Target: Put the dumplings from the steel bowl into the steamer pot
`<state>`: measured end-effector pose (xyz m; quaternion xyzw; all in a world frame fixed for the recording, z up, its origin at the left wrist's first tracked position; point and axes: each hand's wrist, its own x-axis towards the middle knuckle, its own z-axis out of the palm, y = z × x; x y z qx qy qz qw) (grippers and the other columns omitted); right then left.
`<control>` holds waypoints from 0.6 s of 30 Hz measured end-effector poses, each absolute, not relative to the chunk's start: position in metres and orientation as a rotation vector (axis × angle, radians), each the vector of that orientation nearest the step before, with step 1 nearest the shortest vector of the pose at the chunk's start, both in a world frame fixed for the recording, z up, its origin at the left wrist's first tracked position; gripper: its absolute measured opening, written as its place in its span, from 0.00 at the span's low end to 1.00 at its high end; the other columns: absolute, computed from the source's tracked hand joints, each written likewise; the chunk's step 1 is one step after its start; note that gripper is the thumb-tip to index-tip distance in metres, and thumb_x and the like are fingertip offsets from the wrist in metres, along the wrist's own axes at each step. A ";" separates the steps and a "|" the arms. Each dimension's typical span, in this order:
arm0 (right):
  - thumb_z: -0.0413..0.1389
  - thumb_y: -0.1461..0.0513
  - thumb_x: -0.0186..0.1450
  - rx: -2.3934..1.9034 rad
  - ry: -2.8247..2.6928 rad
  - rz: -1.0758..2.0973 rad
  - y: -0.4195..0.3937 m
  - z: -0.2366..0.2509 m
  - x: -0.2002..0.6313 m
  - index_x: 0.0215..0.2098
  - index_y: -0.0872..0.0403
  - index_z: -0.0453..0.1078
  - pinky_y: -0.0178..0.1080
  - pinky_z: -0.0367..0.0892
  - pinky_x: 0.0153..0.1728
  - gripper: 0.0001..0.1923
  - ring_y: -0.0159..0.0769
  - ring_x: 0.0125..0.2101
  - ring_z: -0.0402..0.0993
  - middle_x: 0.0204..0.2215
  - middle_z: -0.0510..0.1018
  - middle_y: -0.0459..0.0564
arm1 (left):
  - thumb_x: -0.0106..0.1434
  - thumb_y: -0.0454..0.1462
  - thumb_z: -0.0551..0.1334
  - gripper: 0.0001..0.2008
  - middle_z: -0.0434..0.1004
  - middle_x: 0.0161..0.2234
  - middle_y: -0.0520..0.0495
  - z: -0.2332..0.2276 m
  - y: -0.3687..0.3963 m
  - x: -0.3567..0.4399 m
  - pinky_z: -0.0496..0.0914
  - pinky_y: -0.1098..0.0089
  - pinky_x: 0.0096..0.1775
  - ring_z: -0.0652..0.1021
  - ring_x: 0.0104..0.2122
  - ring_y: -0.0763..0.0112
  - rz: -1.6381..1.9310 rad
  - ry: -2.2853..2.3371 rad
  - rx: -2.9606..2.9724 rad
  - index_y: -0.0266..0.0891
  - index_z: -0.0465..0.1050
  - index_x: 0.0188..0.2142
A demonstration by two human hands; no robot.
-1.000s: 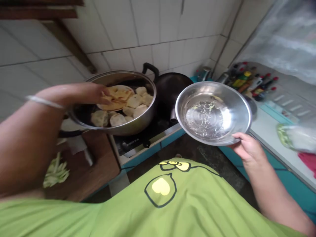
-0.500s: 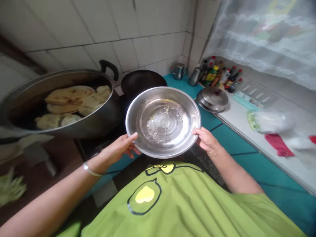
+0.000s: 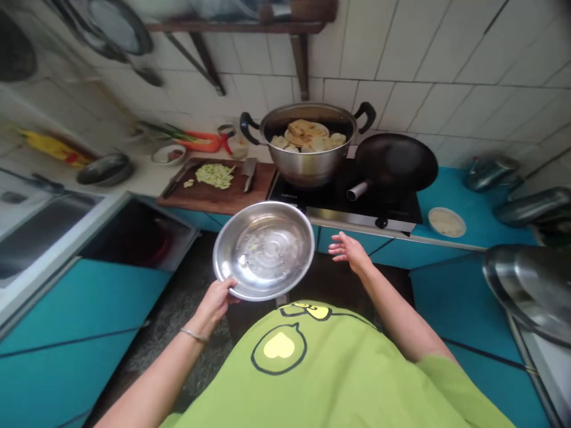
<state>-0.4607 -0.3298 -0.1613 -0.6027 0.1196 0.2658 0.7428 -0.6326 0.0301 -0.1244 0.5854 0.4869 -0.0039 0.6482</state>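
A wide metal basin [image 3: 267,249] hangs tilted in front of my shirt, with bits of food residue on its inner floor. My left hand [image 3: 218,299] pinches its near left rim, thumb inside and fingers beneath. My right hand [image 3: 350,251] is off the rim, a short way to the right of the basin, fingers apart and holding nothing. Behind the basin, a large two-handled pot [image 3: 307,160] of dumplings and flat breads stands on the black stove [image 3: 289,193]. A wok [image 3: 396,163] sits to the pot's right.
Left of the stove lies a wooden cutting board [image 3: 191,202] with chopped greens [image 3: 215,175] and a cleaver [image 3: 248,173]. A sink [image 3: 44,232] is at far left. On the right counter are a small plate [image 3: 446,222] and a metal lid [image 3: 530,291]. A shelf [image 3: 241,27] overhangs the wall.
The view has swung left, bringing the sink and cutting board into sight. My right hand has let go of the basin; my left hand keeps holding it.
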 end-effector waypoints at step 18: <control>0.43 0.54 0.80 -2.720 0.150 0.532 -0.111 -0.227 -0.320 0.60 0.62 0.77 0.45 0.71 0.57 0.28 0.52 0.60 0.77 0.59 0.79 0.70 | 0.47 0.22 0.60 0.13 0.74 0.25 0.49 -0.243 0.248 -0.784 0.76 0.75 0.25 0.76 0.24 0.70 0.478 1.526 0.824 0.39 0.67 0.30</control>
